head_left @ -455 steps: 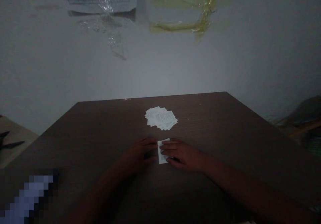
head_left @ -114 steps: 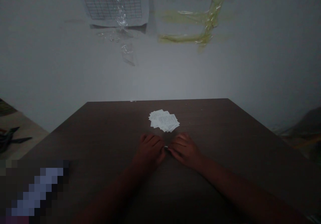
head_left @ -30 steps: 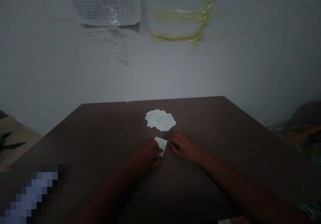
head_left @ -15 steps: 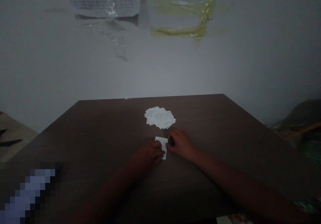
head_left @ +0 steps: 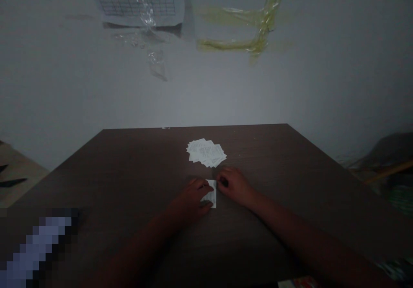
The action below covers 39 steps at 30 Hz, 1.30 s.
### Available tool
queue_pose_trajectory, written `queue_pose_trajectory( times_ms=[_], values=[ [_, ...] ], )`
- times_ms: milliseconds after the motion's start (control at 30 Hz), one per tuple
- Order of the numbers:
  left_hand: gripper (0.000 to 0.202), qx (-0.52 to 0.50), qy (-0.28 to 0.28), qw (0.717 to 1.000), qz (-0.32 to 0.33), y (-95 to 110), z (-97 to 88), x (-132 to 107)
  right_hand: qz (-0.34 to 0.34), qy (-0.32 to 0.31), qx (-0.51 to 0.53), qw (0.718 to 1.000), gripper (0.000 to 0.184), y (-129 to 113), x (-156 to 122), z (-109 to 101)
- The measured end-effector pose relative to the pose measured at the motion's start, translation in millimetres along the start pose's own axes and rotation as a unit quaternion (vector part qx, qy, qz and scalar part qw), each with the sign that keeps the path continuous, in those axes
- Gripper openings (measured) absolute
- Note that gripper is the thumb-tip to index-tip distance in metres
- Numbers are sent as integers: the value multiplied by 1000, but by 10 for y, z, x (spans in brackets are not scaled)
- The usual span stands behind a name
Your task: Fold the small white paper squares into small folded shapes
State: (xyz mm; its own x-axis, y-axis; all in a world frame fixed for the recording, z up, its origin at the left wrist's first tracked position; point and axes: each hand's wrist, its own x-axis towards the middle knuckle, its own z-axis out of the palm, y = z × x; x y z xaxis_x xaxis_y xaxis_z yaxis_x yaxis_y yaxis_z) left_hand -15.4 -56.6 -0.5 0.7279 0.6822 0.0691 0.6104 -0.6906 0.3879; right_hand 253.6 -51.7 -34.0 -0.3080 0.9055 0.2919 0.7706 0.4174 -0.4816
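A small printed paper slip (head_left: 209, 197) lies on the brown tabletop, partly covered by my left hand (head_left: 194, 198). The fingers and thumb of that hand are spread apart and rest on the slip. At the slip's upper right edge is my right hand (head_left: 235, 185), its thumb and fingertips pinched together; whether they grip the edge cannot be made out. Just beyond both hands sits a loose, fanned pile of similar printed paper slips (head_left: 206, 152).
The dark brown table (head_left: 138, 159) reaches back to a pale wall (head_left: 226, 94). A gridded sheet (head_left: 138, 0) and yellow tape (head_left: 232, 45) are stuck on the wall. A pixelated bluish patch (head_left: 35, 249) covers the lower left. Dim clutter (head_left: 395, 167) stands off to the right.
My left hand's fingers have spread apart over the slip. The slip now sits straighter, its right edge more upright. My right hand stays near its edge. The view has tilted slightly.
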Motion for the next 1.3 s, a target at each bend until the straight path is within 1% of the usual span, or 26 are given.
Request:
queue_pose_trajectory(
  times_ms=[100, 200, 367, 500, 700, 833, 967, 1100, 1200, 1300],
  values=[
    [56, 9, -9, 1000, -17, 31, -9, 15, -11, -42, -18, 999, 14, -78, -37, -15],
    [66, 14, -14, 999, -36, 49, 3, 47, 5, -61, -40, 997, 8, -134, -10, -33],
    [70, 15, -27, 998, -50, 83, 0, 82, 45, -75, -57, 995, 9, -212, 49, -71],
    [74, 18, -41, 998, -55, 101, -31, 74, 39, -88, -62, 993, 12, -268, 19, -105],
    [68, 17, -45, 998, -43, 53, -11, 80, -2, -120, -20, 993, 14, -281, -65, -196],
    [71, 19, -44, 998, -42, 50, -20, 77, -18, -159, -6, 987, 18, -339, -145, -259],
    [65, 12, -32, 999, -28, 49, -40, 70, -54, -168, 3, 984, 21, -437, -253, -293],
    [68, 12, -48, 998, -34, 17, -31, 73, -73, -186, 16, 980, 25, -448, -320, -301],
    [69, 10, -38, 999, -35, 6, -31, 58, -71, -197, 58, 976, 28, -390, -297, -307],
    [69, 8, -37, 999, -31, 26, -48, 31, -23, -153, 62, 986, 22, -347, -242, -311]
  ],
)
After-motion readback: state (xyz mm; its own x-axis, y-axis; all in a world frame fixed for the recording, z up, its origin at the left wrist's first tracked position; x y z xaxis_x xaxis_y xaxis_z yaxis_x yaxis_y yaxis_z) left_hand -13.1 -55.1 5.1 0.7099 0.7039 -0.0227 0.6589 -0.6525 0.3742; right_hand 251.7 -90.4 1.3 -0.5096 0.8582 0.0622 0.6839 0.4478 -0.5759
